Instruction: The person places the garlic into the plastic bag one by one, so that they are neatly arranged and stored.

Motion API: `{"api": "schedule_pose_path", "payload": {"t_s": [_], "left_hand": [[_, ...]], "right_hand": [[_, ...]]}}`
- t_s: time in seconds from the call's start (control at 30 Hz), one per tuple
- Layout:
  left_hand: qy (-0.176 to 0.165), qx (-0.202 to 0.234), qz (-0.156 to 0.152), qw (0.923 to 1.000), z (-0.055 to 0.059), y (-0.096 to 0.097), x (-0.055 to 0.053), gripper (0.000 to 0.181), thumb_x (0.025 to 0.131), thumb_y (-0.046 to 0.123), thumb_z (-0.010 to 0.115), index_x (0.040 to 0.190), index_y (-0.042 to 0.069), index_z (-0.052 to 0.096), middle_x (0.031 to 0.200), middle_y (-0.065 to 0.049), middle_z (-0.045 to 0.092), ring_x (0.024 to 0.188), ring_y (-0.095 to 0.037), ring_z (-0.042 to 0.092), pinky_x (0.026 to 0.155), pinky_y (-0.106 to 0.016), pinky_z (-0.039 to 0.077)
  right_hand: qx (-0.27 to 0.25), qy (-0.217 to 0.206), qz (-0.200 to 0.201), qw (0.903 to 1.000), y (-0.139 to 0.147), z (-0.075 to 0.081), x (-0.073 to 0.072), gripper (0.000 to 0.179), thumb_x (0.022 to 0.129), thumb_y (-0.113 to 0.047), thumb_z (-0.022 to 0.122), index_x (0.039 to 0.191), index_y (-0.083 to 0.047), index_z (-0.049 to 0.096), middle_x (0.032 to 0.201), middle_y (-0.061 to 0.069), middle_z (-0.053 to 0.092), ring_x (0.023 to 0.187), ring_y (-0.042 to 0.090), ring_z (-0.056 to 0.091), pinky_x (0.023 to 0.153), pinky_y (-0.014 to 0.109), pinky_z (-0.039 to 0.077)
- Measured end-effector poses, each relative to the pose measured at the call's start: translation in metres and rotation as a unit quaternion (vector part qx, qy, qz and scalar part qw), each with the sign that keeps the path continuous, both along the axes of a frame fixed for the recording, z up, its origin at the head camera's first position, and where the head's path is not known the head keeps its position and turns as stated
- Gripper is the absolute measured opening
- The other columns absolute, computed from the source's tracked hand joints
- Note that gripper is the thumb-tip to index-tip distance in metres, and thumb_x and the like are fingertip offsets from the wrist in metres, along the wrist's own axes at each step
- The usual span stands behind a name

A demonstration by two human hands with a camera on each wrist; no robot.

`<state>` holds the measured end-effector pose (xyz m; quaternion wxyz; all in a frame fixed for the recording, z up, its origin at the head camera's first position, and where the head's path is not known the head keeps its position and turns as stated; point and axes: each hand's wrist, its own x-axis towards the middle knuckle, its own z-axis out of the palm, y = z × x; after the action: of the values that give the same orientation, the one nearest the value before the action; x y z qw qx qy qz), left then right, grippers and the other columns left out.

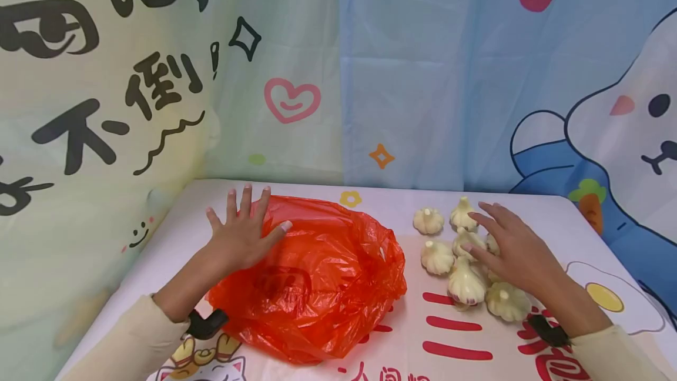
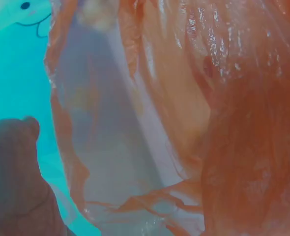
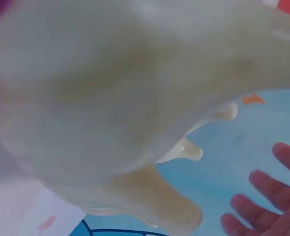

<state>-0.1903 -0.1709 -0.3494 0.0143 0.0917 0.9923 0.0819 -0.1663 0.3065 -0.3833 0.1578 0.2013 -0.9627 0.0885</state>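
A crumpled red plastic bag (image 1: 317, 275) lies on the table, left of centre. My left hand (image 1: 240, 234) is at its upper left side with fingers spread, overlapping the bag in the head view. To the right sit several garlic bulbs (image 1: 436, 257) in a loose cluster. My right hand (image 1: 513, 246) is over the right part of that cluster, fingers spread and hiding some bulbs. Up close in the right wrist view, one garlic bulb (image 3: 110, 108) fills most of the frame, with the fingers (image 3: 273, 191) extended at the lower right. Neither hand grips anything.
The table (image 1: 391, 204) has a printed cover with red lettering and cartoon figures. Behind it hangs a printed curtain (image 1: 402, 75) in pale blue, and another printed cloth (image 1: 106, 204) runs along the left side. Dark straps (image 1: 206, 323) circle both wrists.
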Motion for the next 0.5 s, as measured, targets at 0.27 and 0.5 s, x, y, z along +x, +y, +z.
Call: {"api": "schedule_pose_path", "payload": {"t_s": [0.27, 0.5], "left_hand": [[0.0, 0.036, 0.013, 0.9993, 0.0, -0.019, 0.003, 0.092, 0.095, 0.056, 0.047, 0.154, 0.0, 0.005, 0.155, -0.032, 0.01, 0.14, -0.054, 0.004, 0.103, -0.074, -0.005], [-0.008, 0.074, 0.026, 0.9969, -0.002, -0.04, 0.01, 0.089, 0.096, 0.048, 0.052, 0.152, -0.005, 0.008, 0.15, -0.036, 0.022, 0.135, -0.057, 0.017, 0.102, -0.074, 0.015]], "right_hand": [[-0.125, 0.008, 0.011, 0.9921, -0.009, -0.001, 0.013, 0.05, 0.08, -0.018, 0.08, 0.125, -0.006, 0.06, 0.125, 0.02, 0.06, 0.114, 0.042, 0.055, 0.08, 0.062, 0.05], [-0.213, -0.058, 0.015, 0.9753, -0.021, -0.002, 0.026, 0.038, 0.083, -0.012, 0.079, 0.117, -0.003, 0.066, 0.115, 0.016, 0.065, 0.102, 0.034, 0.064, 0.074, 0.043, 0.056]]}}
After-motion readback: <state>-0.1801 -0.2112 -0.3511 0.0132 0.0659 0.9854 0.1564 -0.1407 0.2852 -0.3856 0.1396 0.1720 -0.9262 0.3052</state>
